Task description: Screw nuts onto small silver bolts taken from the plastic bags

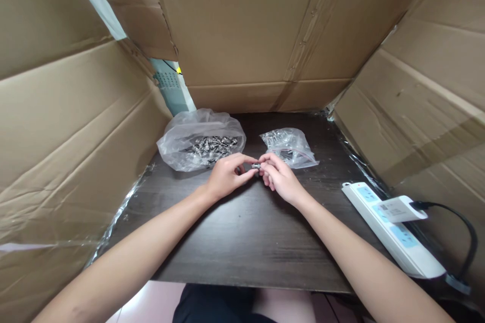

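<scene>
Between my two hands is a small shiny metal fitting (255, 166), lying sideways; its exact kind is too small to make out. My left hand (227, 176) pinches it between thumb and forefinger from the left. From the right, the fingertips of my right hand (279, 177) close on its other end. Behind my left hand sits an open clear plastic bag (176, 144) with a heap of small metal parts (214, 147) inside. A smaller clear zip bag (303, 161), also holding small metal pieces, lies just beyond my right hand.
Cardboard walls (250, 25) enclose the dark wooden table (242, 242) at the back and both sides. On the right lies a white power strip (397, 234) with a white charger (401, 209) and black cable (470, 227). A pale perforated panel (168, 83) shows through a gap at back left.
</scene>
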Demonstrator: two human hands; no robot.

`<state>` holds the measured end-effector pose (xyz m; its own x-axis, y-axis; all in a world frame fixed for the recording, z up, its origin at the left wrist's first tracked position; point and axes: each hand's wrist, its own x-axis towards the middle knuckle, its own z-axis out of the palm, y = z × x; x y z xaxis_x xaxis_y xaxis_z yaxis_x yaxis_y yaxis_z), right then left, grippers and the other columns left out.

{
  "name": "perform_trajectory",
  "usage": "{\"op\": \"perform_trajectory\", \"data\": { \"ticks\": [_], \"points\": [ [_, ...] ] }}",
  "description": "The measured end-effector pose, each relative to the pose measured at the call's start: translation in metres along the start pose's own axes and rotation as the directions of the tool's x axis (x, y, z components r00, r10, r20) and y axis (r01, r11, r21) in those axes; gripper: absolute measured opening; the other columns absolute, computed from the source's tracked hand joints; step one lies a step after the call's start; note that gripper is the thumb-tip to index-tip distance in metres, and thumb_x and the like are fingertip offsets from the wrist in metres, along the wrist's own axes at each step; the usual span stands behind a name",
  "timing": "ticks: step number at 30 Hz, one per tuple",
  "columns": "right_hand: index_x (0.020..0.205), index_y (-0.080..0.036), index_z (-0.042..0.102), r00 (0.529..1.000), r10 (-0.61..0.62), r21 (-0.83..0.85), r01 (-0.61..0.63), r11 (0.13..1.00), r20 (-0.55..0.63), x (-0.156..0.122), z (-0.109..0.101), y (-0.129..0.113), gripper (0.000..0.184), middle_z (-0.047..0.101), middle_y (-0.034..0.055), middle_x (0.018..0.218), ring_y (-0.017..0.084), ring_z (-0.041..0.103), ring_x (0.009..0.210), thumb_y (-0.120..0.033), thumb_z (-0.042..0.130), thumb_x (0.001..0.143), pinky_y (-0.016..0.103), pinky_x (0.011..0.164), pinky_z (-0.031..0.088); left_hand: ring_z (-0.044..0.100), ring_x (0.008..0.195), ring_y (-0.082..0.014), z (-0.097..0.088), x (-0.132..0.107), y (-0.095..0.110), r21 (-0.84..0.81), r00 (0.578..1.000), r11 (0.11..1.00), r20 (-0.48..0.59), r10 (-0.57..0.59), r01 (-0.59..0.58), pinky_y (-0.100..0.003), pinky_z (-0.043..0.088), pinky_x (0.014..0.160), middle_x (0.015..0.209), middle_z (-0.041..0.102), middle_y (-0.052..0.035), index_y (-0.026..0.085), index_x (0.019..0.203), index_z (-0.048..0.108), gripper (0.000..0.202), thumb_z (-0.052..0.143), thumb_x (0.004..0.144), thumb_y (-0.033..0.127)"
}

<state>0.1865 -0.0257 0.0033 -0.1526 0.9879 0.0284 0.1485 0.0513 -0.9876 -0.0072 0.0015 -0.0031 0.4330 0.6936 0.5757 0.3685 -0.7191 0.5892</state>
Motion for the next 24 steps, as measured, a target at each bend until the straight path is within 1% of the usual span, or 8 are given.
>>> {"op": "perform_trajectory", "data": {
  "ticks": [3,5,7,9,13,17,20,24],
  "points": [
    [0.095,-0.022,0.054,1.000,-0.001,0.010,0.001,1.000,0.021,-0.0002,0.0004,-0.0019,0.017,0.056,-0.0043,0.071,0.010,0.050,0.052,-0.036,0.057,0.085,0.022,0.045,0.035,0.064,0.062,-0.0098,-0.0002,0.0002,0.0001,-0.003,1.000,1.000,-0.010,0.002,-0.002,-0.021,0.053,0.060,0.087,0.074,-0.0026,0.018,0.106,0.074,0.018,0.073,0.091,0.028],
    [0.092,-0.022,0.055,1.000,-0.003,-0.008,0.003,1.000,0.026,-0.0002,0.0002,-0.0026,0.016,0.056,-0.0039,0.071,0.010,0.049,0.051,-0.036,0.058,0.086,0.022,0.045,0.035,0.064,0.063,-0.0100,-0.0005,0.0003,0.0002,-0.006,1.000,1.000,-0.010,0.006,-0.006,-0.020,0.052,0.060,0.086,0.073,-0.0026,0.017,0.105,0.074,0.017,0.073,0.091,0.027],
    [0.090,-0.021,0.057,1.000,0.002,-0.038,-0.001,0.999,0.030,-0.0002,-0.0004,-0.0029,0.018,0.056,-0.0033,0.070,0.010,0.048,0.051,-0.039,0.056,0.088,0.023,0.045,0.036,0.064,0.064,-0.0101,-0.0007,0.0004,0.0003,-0.008,1.000,1.000,-0.002,0.001,-0.001,-0.020,0.052,0.060,0.086,0.073,-0.0028,0.017,0.105,0.074,0.016,0.073,0.091,0.027],
    [0.085,-0.021,0.058,0.999,0.006,-0.068,-0.003,0.998,0.037,-0.0004,-0.0010,-0.0030,0.024,0.056,-0.0023,0.069,0.010,0.049,0.052,-0.043,0.054,0.092,0.023,0.045,0.036,0.064,0.064,-0.0101,-0.0006,0.0004,0.0005,-0.007,1.000,1.000,0.003,-0.008,0.008,-0.020,0.052,0.060,0.087,0.073,-0.0028,0.018,0.105,0.074,0.016,0.073,0.092,0.027],
    [0.076,-0.021,0.054,0.999,0.003,-0.098,0.000,0.995,0.037,-0.0012,-0.0014,-0.0029,0.035,0.055,-0.0021,0.065,0.010,0.048,0.050,-0.050,0.051,0.095,0.023,0.045,0.034,0.063,0.063,-0.0101,0.0001,0.0005,0.0016,-0.011,1.000,1.000,0.001,-0.012,0.012,-0.021,0.052,0.060,0.087,0.073,-0.0027,0.018,0.104,0.074,0.017,0.073,0.091,0.028],
    [0.075,-0.022,0.051,1.000,0.009,-0.101,-0.008,0.995,0.011,-0.0020,-0.0004,-0.0027,0.042,0.051,-0.0040,0.060,0.010,0.043,0.046,-0.057,0.050,0.097,0.023,0.043,0.032,0.065,0.065,-0.0108,-0.0001,0.0016,0.0040,-0.019,1.000,1.000,0.019,-0.022,0.022,-0.022,0.053,0.061,0.091,0.074,-0.0033,0.018,0.103,0.072,0.015,0.072,0.090,0.025],
    [0.078,-0.023,0.051,1.000,-0.006,-0.102,0.005,0.995,-0.001,-0.0025,0.0001,-0.0023,0.037,0.051,-0.0044,0.060,0.010,0.043,0.046,-0.055,0.051,0.097,0.023,0.044,0.032,0.067,0.067,-0.0117,-0.0006,0.0025,0.0057,-0.024,0.998,0.998,0.041,-0.052,0.053,-0.022,0.054,0.062,0.091,0.075,-0.0029,0.019,0.106,0.071,0.016,0.070,0.090,0.025],
    [0.087,-0.023,0.053,1.000,-0.024,-0.107,0.024,0.994,0.006,-0.0027,0.0003,-0.0013,0.024,0.052,-0.0048,0.062,0.011,0.045,0.048,-0.046,0.052,0.095,0.024,0.046,0.033,0.069,0.070,-0.0131,-0.0004,0.0028,0.0059,-0.038,0.995,0.996,0.065,-0.078,0.081,-0.022,0.053,0.063,0.084,0.075,-0.0013,0.019,0.107,0.071,0.017,0.070,0.092,0.027]
  ]
}}
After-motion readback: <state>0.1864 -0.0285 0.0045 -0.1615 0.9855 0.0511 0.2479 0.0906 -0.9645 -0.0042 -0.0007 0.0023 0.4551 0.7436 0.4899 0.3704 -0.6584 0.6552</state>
